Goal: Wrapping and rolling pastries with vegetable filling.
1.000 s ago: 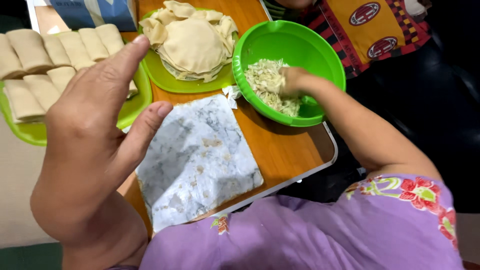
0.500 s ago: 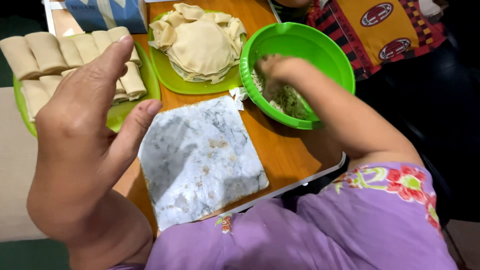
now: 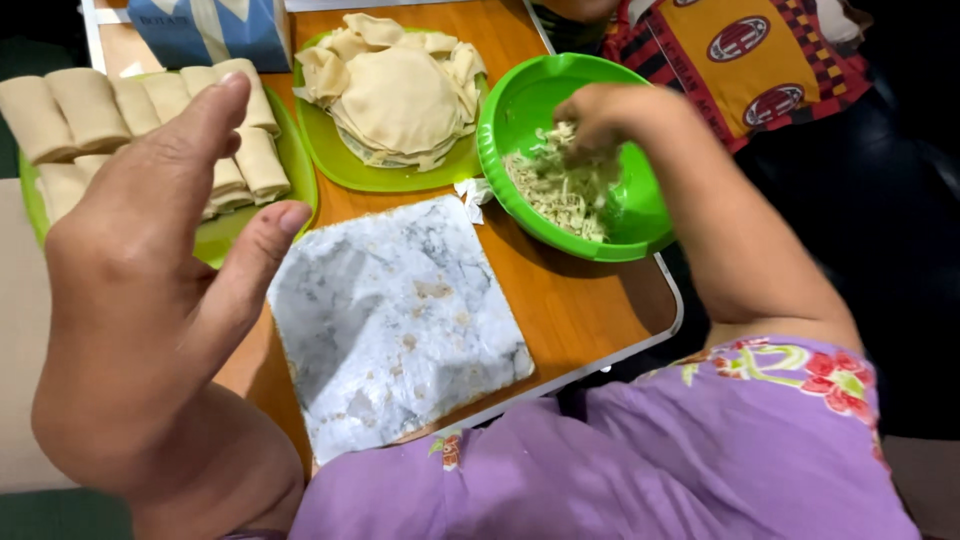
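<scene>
Fingers of the right hand (image 3: 600,115) close together in a pinching grip on shredded pale filling (image 3: 560,185) inside a green bowl (image 3: 640,215), which sits at the right edge of an orange wooden surface (image 3: 580,300). The forearm runs down and to the right from the bowl to a purple floral sleeve (image 3: 780,400). The left hand (image 3: 150,270) hangs raised near the camera, over the left side of the surface, its fingers spread and the thumb pointing toward a square marble slab (image 3: 395,320); it holds nothing and touches nothing. The slab lies flat in front of the person, between the two hands, bare but for a few specks and smears. Just behind it stands a green plate (image 3: 330,160) stacked with round, thin, pale wrappers (image 3: 400,95), their edges ruffled. A small white scrap (image 3: 470,190) lies between that plate, the bowl and the slab's far corner. To the left, partly hidden by the raised hand, a green tray (image 3: 295,170) carries rows of rolled, cream-coloured wraps (image 3: 90,105) set side by side. A blue box (image 3: 210,30) stands at the far edge behind the tray. Beyond the bowl, at the top right, a second person's yellow, red and black garment (image 3: 750,60) shows.
</scene>
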